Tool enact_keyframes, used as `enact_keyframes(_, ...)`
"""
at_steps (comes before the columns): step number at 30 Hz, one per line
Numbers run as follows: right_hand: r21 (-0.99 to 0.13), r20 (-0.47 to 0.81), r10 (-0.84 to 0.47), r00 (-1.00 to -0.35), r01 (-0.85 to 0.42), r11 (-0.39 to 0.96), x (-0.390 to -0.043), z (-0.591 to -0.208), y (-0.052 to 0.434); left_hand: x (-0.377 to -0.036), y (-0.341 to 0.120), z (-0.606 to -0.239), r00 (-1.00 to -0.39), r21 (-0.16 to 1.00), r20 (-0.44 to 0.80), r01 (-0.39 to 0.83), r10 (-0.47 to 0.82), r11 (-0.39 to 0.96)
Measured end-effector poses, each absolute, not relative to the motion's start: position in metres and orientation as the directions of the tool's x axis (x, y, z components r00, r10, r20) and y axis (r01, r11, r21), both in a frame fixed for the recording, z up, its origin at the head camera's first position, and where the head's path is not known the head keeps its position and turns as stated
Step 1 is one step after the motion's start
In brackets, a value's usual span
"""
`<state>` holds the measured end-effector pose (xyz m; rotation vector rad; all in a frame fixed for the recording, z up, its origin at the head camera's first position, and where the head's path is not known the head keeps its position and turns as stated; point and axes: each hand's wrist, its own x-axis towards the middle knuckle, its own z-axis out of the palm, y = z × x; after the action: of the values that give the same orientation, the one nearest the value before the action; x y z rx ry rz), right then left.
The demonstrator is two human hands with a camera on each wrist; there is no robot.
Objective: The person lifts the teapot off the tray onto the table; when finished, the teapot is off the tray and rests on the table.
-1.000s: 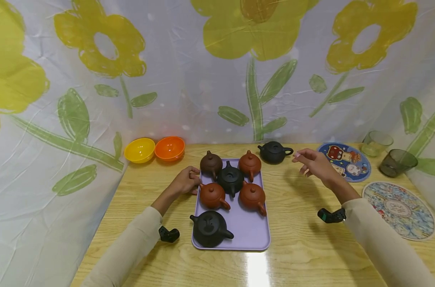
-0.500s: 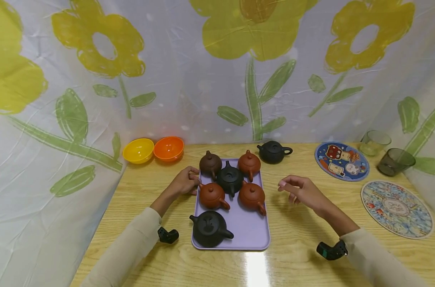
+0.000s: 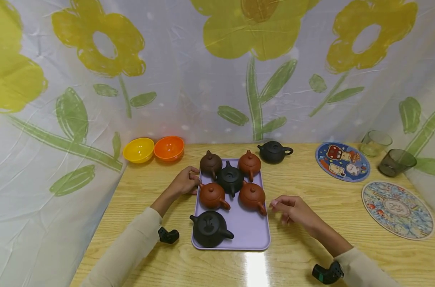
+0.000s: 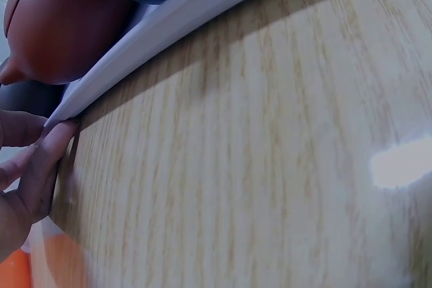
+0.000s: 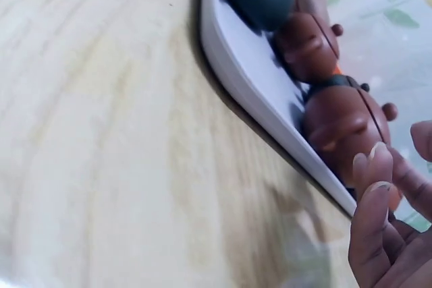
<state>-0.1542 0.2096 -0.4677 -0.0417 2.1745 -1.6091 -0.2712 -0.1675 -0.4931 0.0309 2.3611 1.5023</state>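
A lavender tray [image 3: 249, 233] on the wooden table carries several small teapots: a dark brown one [image 3: 211, 163], three red-brown ones [image 3: 249, 162] [image 3: 212, 195] [image 3: 252, 196], a black one [image 3: 230, 179] in the middle and a larger black one [image 3: 210, 228] at the front. Another black teapot [image 3: 274, 151] stands on the table behind the tray. My left hand [image 3: 186, 181] grips the tray's left edge [image 4: 169, 25], fingers [image 4: 40, 160] curled against it. My right hand [image 3: 280, 205] hovers beside the tray's right edge [image 5: 250, 79], its fingers [image 5: 374, 234] loosely curled and holding nothing.
A yellow bowl [image 3: 139, 150] and an orange bowl [image 3: 169, 148] sit at the back left. Two round patterned mats [image 3: 343, 161] [image 3: 396, 209] and two glasses [image 3: 376, 142] [image 3: 396, 161] are at the right. A flowered cloth hangs behind and at both sides.
My right hand came from the back right, by the lone black teapot, toward me and left to the tray's right edge. The left hand and teapots stayed still.
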Motion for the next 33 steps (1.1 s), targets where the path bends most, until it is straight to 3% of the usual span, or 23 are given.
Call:
enact_keyframes(7,-0.914,-0.363,-0.329,-0.872,0.264,0.309,-0.149,-0.475,0.204,-0.272,-0.168,-0.495,-0.945,0.880,-0.268,-0.163,0.185,0.445)
enact_keyframes(15,-0.908,-0.419,-0.459,-0.784,0.349,0.234,-0.148,-0.476,0.203,-0.272,-0.167,-0.496,-0.948,0.877,-0.266,-0.162,0.176,0.453)
enact_keyframes(33,-0.902,-0.430,-0.487,-0.761,0.389,0.189,-0.148,-0.474,0.191,-0.271,-0.166,-0.495,-0.951,0.882,-0.250,-0.146,0.181,0.449)
